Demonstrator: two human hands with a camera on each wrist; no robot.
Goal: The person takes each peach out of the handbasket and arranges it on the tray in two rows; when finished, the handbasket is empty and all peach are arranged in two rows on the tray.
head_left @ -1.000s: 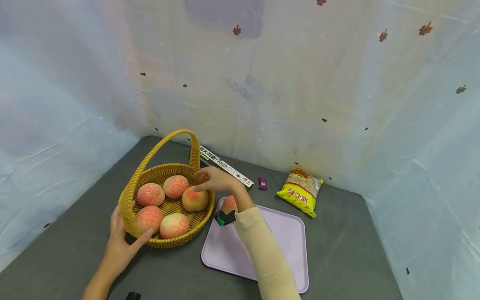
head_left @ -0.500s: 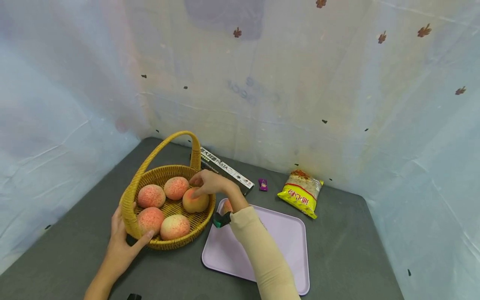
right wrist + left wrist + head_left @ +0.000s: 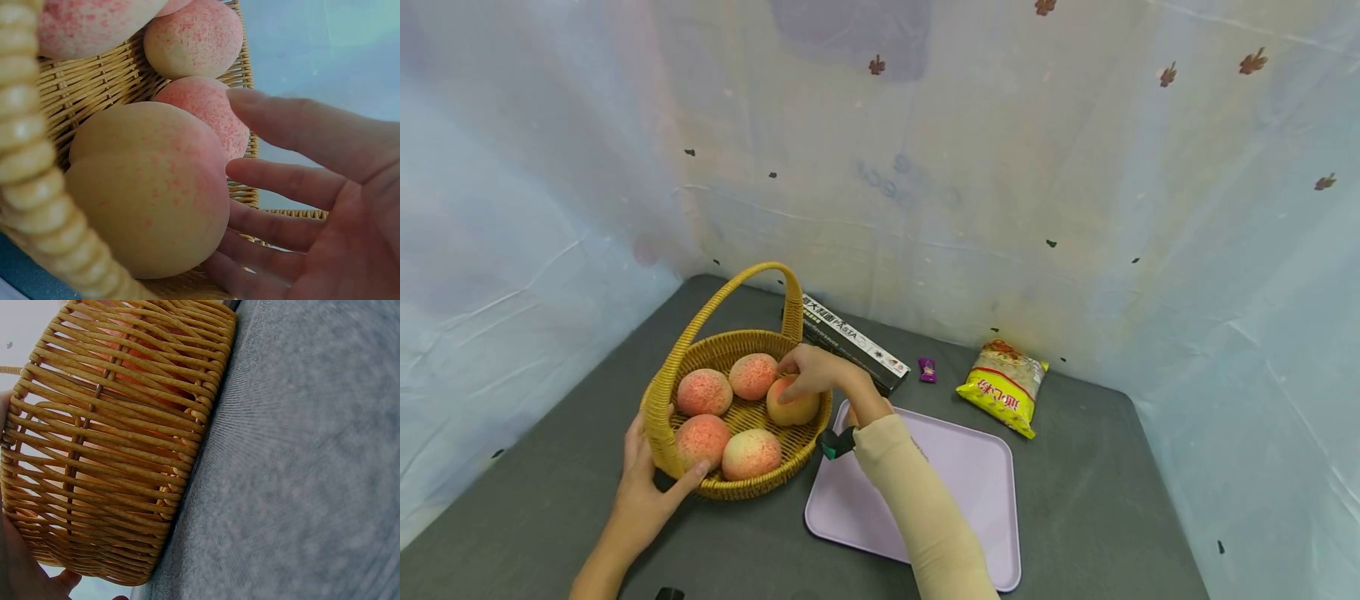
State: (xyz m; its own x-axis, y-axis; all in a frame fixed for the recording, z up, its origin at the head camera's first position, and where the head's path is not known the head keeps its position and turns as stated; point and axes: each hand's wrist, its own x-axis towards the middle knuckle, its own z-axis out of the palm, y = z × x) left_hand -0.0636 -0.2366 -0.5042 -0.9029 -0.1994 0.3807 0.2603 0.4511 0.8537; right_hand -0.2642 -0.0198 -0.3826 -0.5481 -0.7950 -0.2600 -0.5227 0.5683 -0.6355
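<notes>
The peach (image 3: 793,404) I am reaching for lies in the wicker basket (image 3: 730,487), against the rim on the side nearest the tray. My right hand (image 3: 815,372) comes over that rim, fingers (image 3: 294,184) spread and only slightly bent beside the fruit; the fingertips sit at its skin, but I have no grip round it. Four more peaches fill the rest of the basket: two toward the wall (image 3: 753,375) (image 3: 703,392) and two on my side (image 3: 702,437) (image 3: 750,452), close-packed with little room between them. The arched handle (image 3: 730,296) rises over the basket, behind my right hand. My left hand (image 3: 643,487) holds the basket's near wall, thumb and fingers curved round the weave. The basket stands on the grey table (image 3: 1075,517). Just right of the basket lies a lilac tray (image 3: 970,500), its surface mostly bare, my right sleeve crossing its left edge. Behind the basket, by the curtain, lie a pasta box (image 3: 850,342), a small purple sweet (image 3: 928,369) and a yellow bag of macaroni (image 3: 1003,385).
</notes>
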